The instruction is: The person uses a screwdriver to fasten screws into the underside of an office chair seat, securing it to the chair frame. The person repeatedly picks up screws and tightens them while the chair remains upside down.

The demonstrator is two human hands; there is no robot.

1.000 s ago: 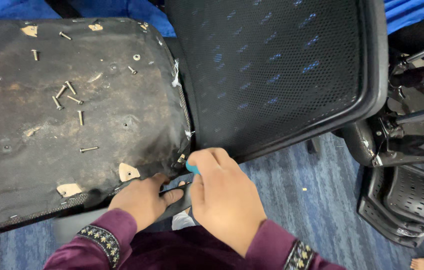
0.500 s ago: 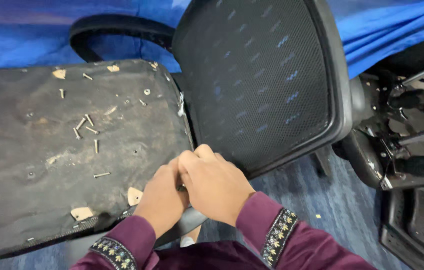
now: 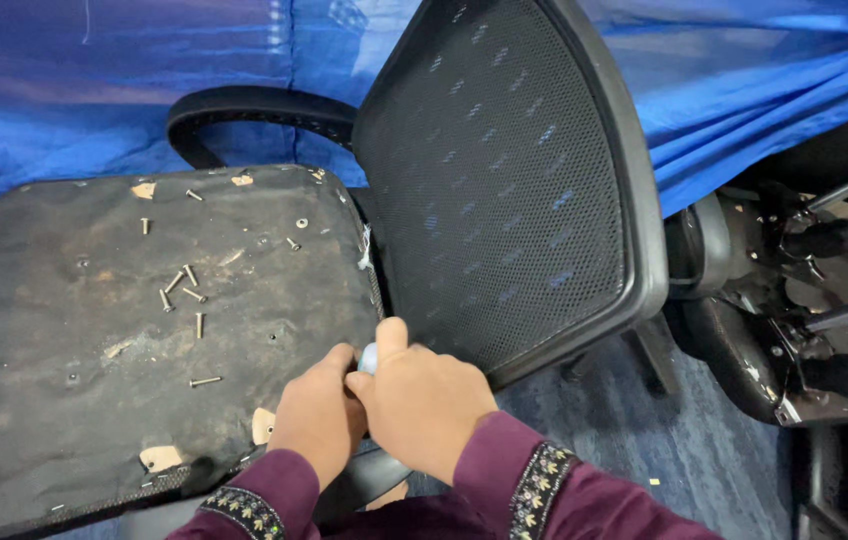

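An upturned office chair seat (image 3: 94, 330) shows its black fabric underside, with several loose screws (image 3: 184, 295) lying on it. A black mesh backrest (image 3: 514, 190) stands next to it on the right. My left hand (image 3: 319, 420) and my right hand (image 3: 419, 395) are pressed together at the seat's near right edge, where seat and backrest meet. Both are closed around a small light blue tool handle (image 3: 368, 358), only its tip showing between the fingers. A black bracket (image 3: 369, 475) runs under my wrists. My sleeves are maroon with embroidered cuffs.
A curved black armrest (image 3: 244, 110) lies behind the seat against a blue tarp (image 3: 144, 60). Black chair base parts and mechanisms (image 3: 804, 300) crowd the right side. Blue-grey carpet (image 3: 674, 440) shows below the backrest.
The view has tilted up, showing more of the tarp and armrest. My hands have closed tighter together at the seat's edge, covering most of the blue handle.
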